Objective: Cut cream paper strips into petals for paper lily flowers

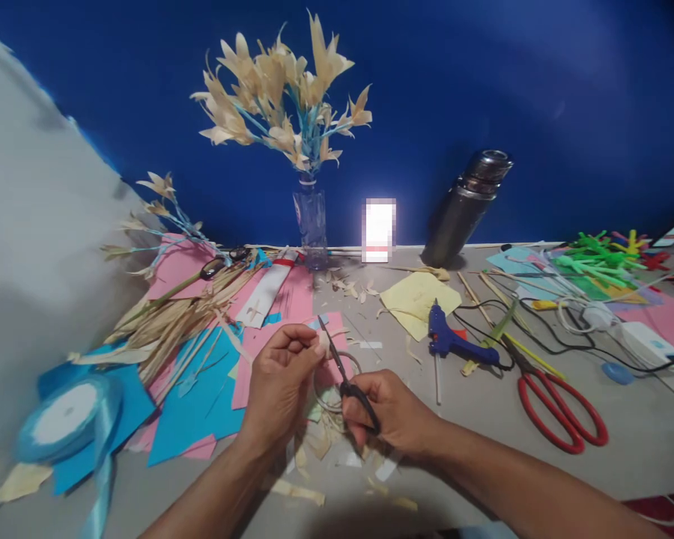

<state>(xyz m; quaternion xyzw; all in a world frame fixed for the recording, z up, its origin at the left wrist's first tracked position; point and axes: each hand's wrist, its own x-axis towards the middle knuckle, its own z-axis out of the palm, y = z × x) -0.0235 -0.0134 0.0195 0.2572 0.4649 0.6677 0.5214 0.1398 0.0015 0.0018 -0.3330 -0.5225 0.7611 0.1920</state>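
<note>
My right hand (390,410) is closed round the black handles of small scissors (345,378), whose blades point up and left. My left hand (281,378) pinches a small pale strip (324,346) at its fingertips, right against the scissor blades. Both hands hover above a grey table (623,442) over a heap of pale cut scraps (320,442). Pink paper (292,299) and blue paper (202,404) sheets lie under and to the left of my hands.
A vase of cream paper flowers (284,90) stands at the back. A blue ribbon spool (67,415) lies left, dried straw strips (168,322) beside it. A blue glue gun (454,340), red scissors (562,408), cables, a steel flask (466,206) and coloured paper lie right.
</note>
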